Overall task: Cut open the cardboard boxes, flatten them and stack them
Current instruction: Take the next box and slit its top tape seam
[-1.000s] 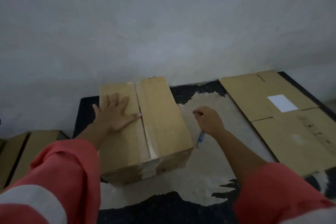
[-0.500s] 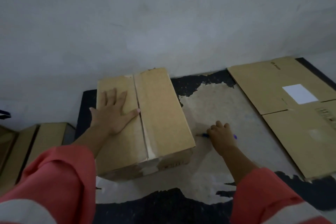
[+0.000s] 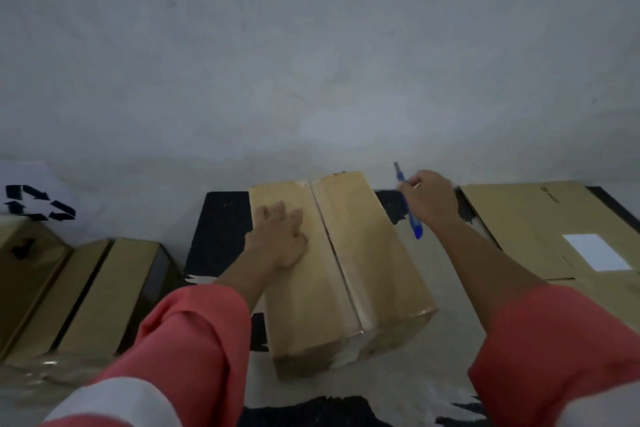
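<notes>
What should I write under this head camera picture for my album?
The left hand rests on the box while the right hand holds a blue cutter beside its far end.

Cardboard box [image 3: 363,253] sits mid-tabletop [image 3: 221,229], its far end near the wall [image 3: 311,62]. Left hand [image 3: 280,239] lies on its left top flap, beside the centre seam. Right hand [image 3: 429,199] holds the box cutter [image 3: 410,215] off the box's far right corner. Flattened cardboard [image 3: 533,218] lies right, more boxes [image 3: 104,288] left.

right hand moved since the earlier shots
Yes. The right hand, gripping the blue utility knife, went from beside the box near end to its far end.
</notes>
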